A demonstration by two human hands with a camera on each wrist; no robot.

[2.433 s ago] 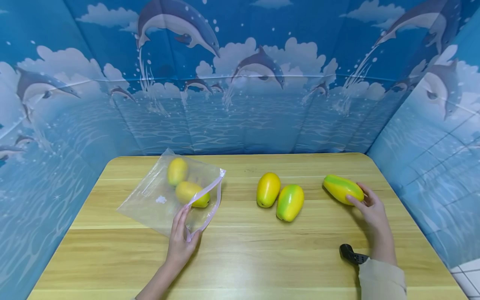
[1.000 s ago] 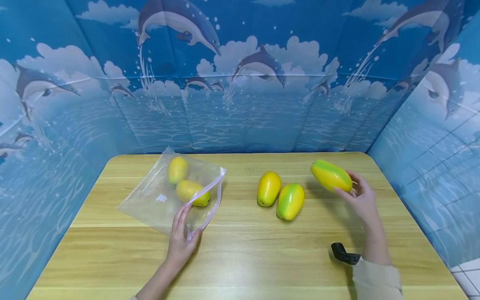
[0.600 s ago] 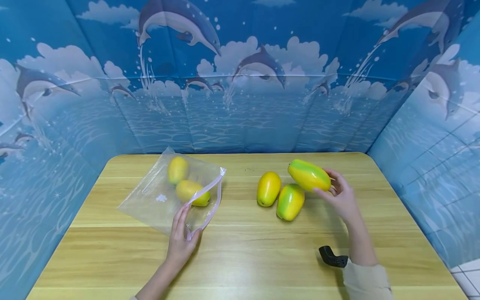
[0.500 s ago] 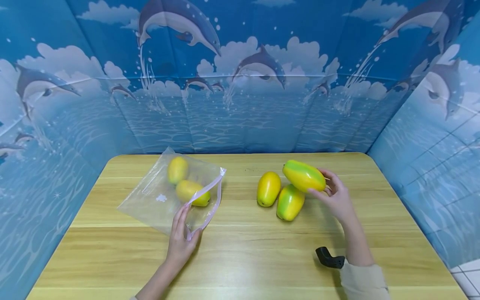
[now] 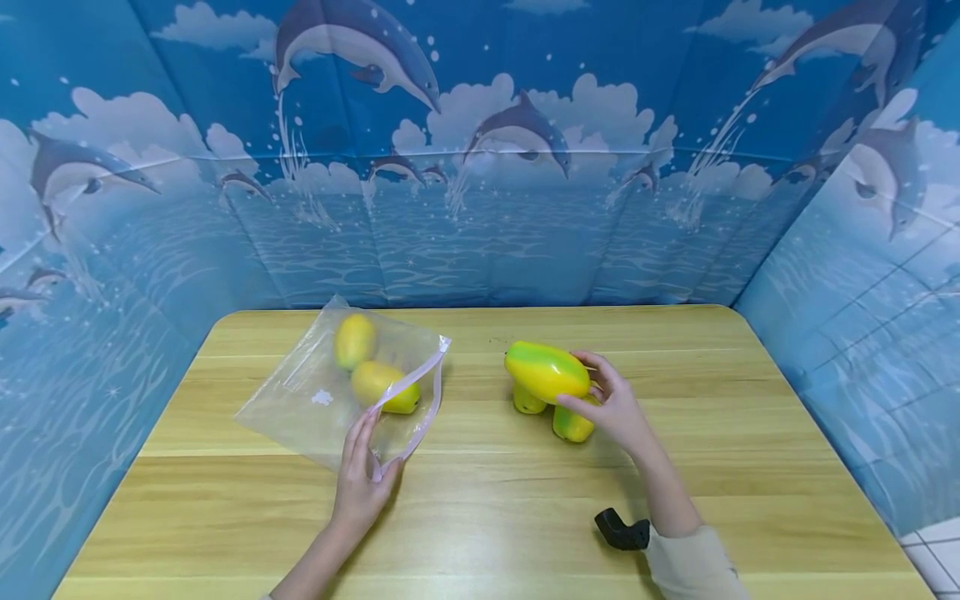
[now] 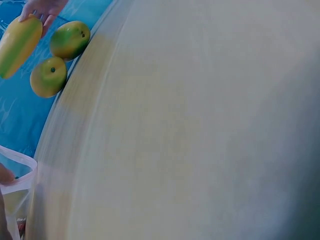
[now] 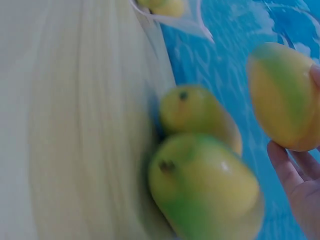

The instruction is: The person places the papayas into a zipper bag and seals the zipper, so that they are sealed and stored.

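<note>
My right hand (image 5: 611,408) holds a yellow-green papaya (image 5: 546,371) by its right end, raised above two other papayas. Those two, the left papaya (image 5: 528,400) and the right papaya (image 5: 573,423), lie side by side on the table, partly covered by the held one in the head view. In the right wrist view, fingers and thumb hold the raised papaya (image 7: 282,97) at its side. At left lies a clear zip bag (image 5: 288,412) with a pale purple zip edge, its mouth toward the right. My left hand (image 5: 363,492) holds that mouth at its near corner. Inside are two papayas (image 5: 375,385).
The wooden table (image 5: 480,517) has a rounded far edge against a blue dolphin-print curtain (image 5: 487,233). A black curved piece (image 5: 622,529) sticks out from the right wrist, low over the table.
My right hand has lifted the papaya from the table's right side and carried it leftward, over the two middle papayas. The left hand and the zip bag have stayed in place.
</note>
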